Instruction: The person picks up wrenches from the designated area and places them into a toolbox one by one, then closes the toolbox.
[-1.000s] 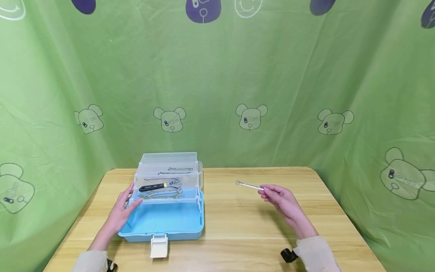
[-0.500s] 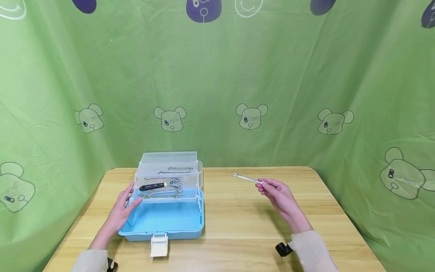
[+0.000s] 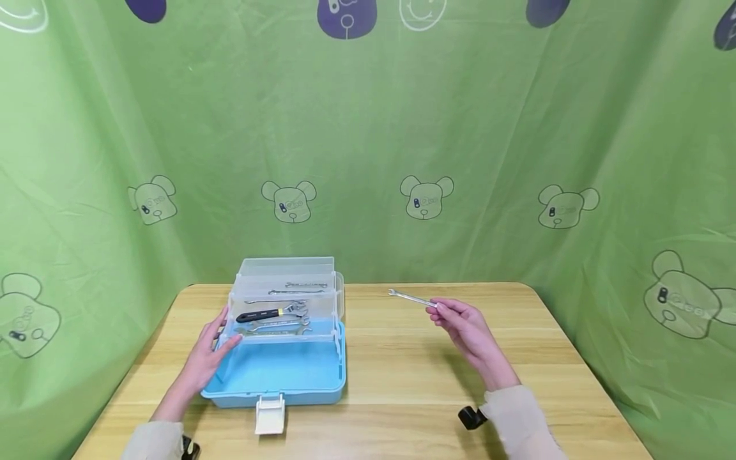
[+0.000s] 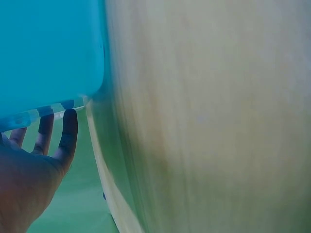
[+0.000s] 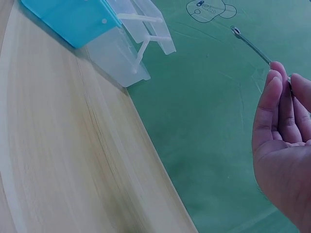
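Observation:
My right hand (image 3: 462, 322) pinches a small silver combination wrench (image 3: 411, 298) by one end, held above the table to the right of the toolbox. Its open jaw end points left; in the right wrist view, the wrench (image 5: 252, 47) sticks out past the fingertips. A blue toolbox (image 3: 282, 398) stands open on the left, its clear tiered trays (image 3: 284, 268) raised. My left hand (image 3: 202, 358) rests on its left side, thumb on the front tray edge, spread fingers (image 4: 68, 133) touching the clear plastic. A black-handled adjustable wrench (image 3: 261, 315) and several silver wrenches (image 3: 278, 324) lie in the trays.
The wooden table (image 3: 414, 383) carries the toolbox on its left half. A white latch (image 3: 270, 415) hangs down from the toolbox front. Green curtains (image 3: 368, 140) printed with bear heads close in the back and both sides.
My right hand has moved left and slightly away from me with the wrench, which has turned in its grip. The left hand and toolbox have stayed in place.

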A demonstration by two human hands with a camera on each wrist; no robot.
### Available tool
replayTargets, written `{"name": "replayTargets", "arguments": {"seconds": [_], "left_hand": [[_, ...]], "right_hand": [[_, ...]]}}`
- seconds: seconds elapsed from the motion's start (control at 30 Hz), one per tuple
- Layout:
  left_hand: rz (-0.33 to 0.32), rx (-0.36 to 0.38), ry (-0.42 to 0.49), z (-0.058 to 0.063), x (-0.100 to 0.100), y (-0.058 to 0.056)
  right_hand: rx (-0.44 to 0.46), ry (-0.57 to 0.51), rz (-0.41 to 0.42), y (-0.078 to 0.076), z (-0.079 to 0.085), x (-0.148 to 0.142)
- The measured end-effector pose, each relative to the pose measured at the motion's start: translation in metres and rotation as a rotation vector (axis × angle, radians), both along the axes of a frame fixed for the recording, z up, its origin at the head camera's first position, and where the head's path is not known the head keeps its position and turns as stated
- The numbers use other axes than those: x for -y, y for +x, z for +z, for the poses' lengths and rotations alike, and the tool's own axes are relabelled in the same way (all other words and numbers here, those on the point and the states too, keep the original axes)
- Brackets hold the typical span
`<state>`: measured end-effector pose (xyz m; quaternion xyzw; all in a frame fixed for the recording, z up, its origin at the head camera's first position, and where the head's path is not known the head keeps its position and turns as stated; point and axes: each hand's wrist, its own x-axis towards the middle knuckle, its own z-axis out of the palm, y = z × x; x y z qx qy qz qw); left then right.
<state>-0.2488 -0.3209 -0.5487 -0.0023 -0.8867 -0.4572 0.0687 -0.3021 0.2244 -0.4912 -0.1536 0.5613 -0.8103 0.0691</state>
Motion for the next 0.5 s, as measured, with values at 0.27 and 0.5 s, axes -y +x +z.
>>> {"name": "replayTargets", "arguments": {"seconds": [0.27,0.5], "left_hand": [[0.003,0.003,0.008,-0.001,0.0,-0.001],[0.003,0.006,0.003,0.0,0.001,0.0]], "right_hand": [[0.023,-0.009,-0.01,-0.003,0.003,0.01],[0.021,-0.018,-0.009,-0.006,0.004,0.023]]}}
